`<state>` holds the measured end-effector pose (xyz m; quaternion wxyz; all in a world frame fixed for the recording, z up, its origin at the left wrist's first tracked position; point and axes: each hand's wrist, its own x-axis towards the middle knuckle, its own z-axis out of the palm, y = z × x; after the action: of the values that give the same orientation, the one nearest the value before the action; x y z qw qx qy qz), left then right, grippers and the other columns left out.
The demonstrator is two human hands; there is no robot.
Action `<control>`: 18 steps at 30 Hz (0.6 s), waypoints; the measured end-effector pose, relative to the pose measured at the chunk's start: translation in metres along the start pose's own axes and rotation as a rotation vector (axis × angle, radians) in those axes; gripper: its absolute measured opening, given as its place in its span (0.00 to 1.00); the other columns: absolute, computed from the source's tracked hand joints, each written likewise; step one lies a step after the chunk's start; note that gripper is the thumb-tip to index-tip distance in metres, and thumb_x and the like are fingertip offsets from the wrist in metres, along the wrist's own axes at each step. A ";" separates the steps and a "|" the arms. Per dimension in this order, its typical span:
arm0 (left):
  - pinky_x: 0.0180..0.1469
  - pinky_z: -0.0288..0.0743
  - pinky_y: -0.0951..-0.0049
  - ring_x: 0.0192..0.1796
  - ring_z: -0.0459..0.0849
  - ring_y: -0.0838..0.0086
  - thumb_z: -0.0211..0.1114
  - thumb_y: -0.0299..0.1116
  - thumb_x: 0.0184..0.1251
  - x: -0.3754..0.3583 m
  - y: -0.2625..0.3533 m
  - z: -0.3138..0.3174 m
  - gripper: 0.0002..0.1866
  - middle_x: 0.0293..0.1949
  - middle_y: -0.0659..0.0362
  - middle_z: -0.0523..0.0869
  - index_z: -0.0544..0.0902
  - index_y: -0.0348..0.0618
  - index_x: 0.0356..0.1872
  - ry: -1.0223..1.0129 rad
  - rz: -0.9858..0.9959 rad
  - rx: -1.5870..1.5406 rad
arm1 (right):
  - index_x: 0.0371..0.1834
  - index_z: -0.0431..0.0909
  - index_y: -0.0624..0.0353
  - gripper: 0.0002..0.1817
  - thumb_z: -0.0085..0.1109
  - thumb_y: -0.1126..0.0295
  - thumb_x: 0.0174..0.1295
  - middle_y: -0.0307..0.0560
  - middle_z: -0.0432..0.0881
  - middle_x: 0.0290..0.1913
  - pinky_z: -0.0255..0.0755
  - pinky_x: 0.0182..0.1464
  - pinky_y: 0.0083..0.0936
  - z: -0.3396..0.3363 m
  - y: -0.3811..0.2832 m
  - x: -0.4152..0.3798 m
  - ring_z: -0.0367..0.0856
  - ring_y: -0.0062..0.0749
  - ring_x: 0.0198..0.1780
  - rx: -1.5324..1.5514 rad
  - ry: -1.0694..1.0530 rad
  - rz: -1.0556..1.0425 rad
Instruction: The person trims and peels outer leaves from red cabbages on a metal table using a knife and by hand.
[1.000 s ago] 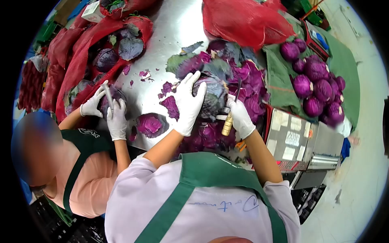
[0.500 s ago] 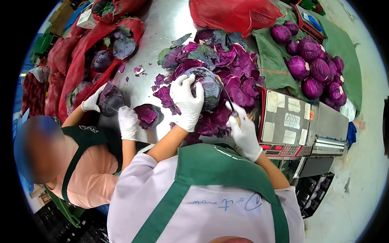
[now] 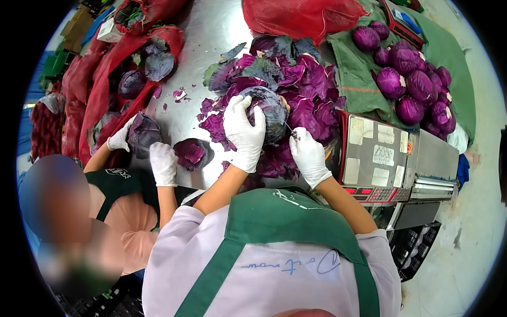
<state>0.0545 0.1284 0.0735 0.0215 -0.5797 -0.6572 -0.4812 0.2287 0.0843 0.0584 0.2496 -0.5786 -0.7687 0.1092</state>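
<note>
A purple cabbage with grey-blue outer leaves (image 3: 272, 117) rests on a heap of loose purple leaves (image 3: 314, 116). My left hand (image 3: 244, 129), in a white glove, grips its left side with the fingers over the top. In my gloved right hand (image 3: 308, 153), closed fingers hold a knife (image 3: 289, 128); its thin blade points at the cabbage's right side, and the handle is mostly hidden by the hand.
On the left, a co-worker's gloved hands (image 3: 162, 164) work at another cabbage (image 3: 144, 132). Red mesh sacks (image 3: 97, 113) stand behind. To the right are a scale (image 3: 374, 153) and peeled cabbages (image 3: 420, 85) on green cloth (image 3: 354, 79).
My right hand has moved slightly left and down, and the knife blade has swung lower beside the cabbage. My left hand keeps its hold. The co-worker's head and right hand have shifted slightly.
</note>
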 end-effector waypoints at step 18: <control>0.46 0.74 0.57 0.44 0.82 0.57 0.68 0.38 0.61 0.022 -0.003 0.005 0.12 0.41 0.54 0.84 0.84 0.44 0.42 -0.090 0.031 0.155 | 0.43 0.67 0.62 0.09 0.52 0.69 0.67 0.62 0.81 0.25 0.78 0.30 0.52 -0.003 0.014 0.043 0.84 0.61 0.28 0.023 -0.344 0.072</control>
<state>0.0480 0.1480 0.0819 0.0443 -0.6075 -0.6835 -0.4022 0.2331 0.1288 0.0657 0.1171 -0.5757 -0.7776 0.2242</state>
